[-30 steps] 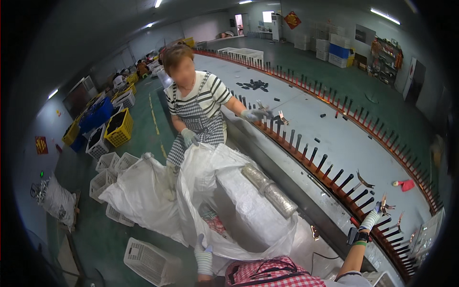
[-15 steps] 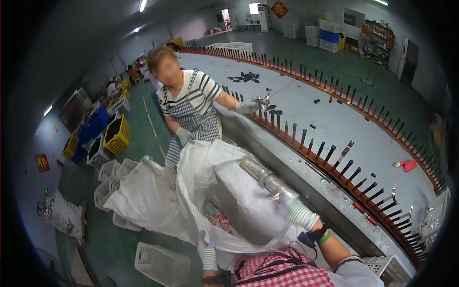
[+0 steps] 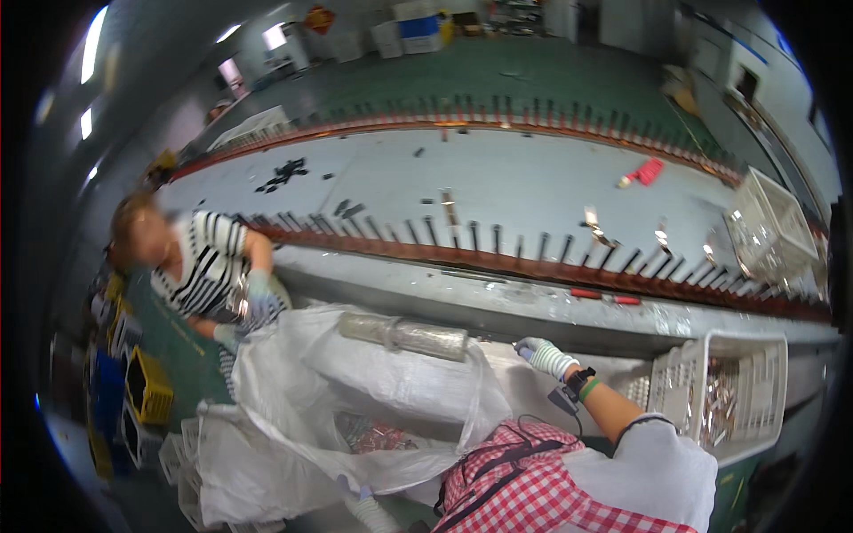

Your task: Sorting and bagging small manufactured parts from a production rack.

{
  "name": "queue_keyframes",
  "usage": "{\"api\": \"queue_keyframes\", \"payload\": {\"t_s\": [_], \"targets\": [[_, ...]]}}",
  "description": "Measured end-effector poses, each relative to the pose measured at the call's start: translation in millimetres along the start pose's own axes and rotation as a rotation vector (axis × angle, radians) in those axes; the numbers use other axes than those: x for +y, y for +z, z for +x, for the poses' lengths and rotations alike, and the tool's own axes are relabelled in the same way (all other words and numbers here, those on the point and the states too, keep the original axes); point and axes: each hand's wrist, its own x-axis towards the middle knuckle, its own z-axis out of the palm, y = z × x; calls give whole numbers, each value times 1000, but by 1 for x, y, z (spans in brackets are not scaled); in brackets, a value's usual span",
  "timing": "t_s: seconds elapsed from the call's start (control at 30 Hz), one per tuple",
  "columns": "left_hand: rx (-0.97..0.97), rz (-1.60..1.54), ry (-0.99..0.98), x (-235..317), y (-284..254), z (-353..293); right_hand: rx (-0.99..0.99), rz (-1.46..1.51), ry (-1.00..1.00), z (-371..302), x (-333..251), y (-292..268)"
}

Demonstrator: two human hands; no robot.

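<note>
A large white woven sack (image 3: 293,400) stands open before me, with reddish, shiny small pieces (image 3: 380,437) inside. At its near rim, my left hand (image 3: 362,505), in a striped glove, is closed on the sack's edge; blur softens the fingers. A clear-wrapped cylindrical roll (image 3: 404,338) lies along the sack's far edge. To the right of that roll, my right hand (image 3: 546,357) is held out with curled fingers, beside the grey wall of the long table. Whatever it may hold is too small and blurred to name.
A co-worker (image 3: 191,258) at the left holds shiny metal strips (image 3: 238,298) over the sack. The long grey table (image 3: 391,178) carries rows of upright black-tipped rods. A white basket of copper-coloured parts (image 3: 742,400) stands at right; another white crate (image 3: 769,226) sits on the table.
The view has swung right, bringing the basket of parts into sight. My right hand has left the roll and moved rightward. The co-worker's hand has drawn back from the rods toward the sack.
</note>
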Motion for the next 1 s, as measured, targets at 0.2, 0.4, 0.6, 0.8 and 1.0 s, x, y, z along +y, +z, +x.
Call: {"api": "queue_keyframes", "payload": {"t_s": [0.2, 0.4, 0.6, 0.8, 1.0], "targets": [[-17, 99, -230, 177, 82, -79, 680, 395, 216, -14, 56, -34], [10, 128, -205, 158, 79, -77, 1417, 777, -224, 7, 58, -121], [38, 108, -132, 149, 74, -75, 1494, 295, 4, 48, 35, -151], [31, 170, -210, 180, 90, -92, 1273, 472, 114, 71, 24, -184], [36, 48, -214, 176, 85, -96, 1362, 563, -464, 20, -55, -199]]}}
